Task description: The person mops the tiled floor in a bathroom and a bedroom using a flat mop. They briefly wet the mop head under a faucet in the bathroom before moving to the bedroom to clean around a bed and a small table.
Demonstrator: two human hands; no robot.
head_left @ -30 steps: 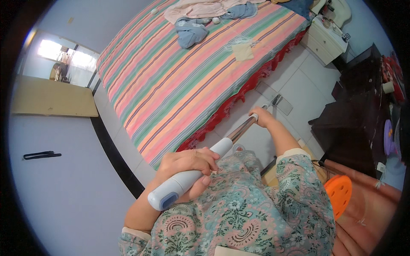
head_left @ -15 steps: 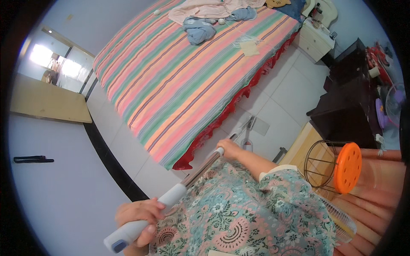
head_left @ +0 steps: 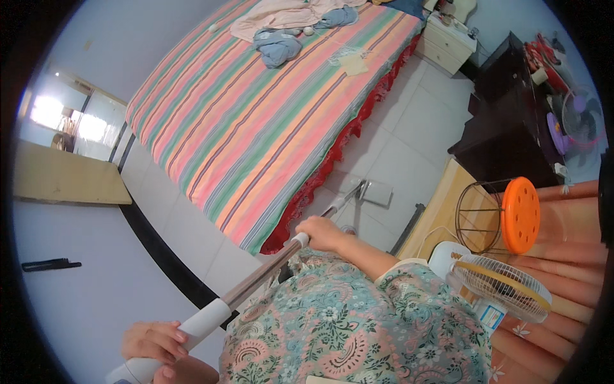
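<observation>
A long flat mop (head_left: 262, 274) slants across my body, its metal pole running from a white grip at the lower left to a pale rectangular head (head_left: 377, 192) on the floor beside the bed. My left hand (head_left: 155, 344) wraps round the white grip near the pole's upper end. Farther down, my right hand (head_left: 323, 233) is closed round the pole just past a white collar. Part of my foot (head_left: 347, 230) shows beyond my right wrist, largely hidden by the arm and the patterned clothing.
A bed (head_left: 236, 134) with a striped sheet and red skirt fills the upper left. To the right stand a dark cabinet (head_left: 505, 128), a wooden surface (head_left: 440, 208), an orange-topped stool (head_left: 521, 215) and a white fan (head_left: 502, 287). A white nightstand (head_left: 444, 45) is at the back.
Both hands and the mop handle have shifted left and down in the picture, while the head has swung slightly on the floor. The view has shifted too, bringing more of the fan into sight.
</observation>
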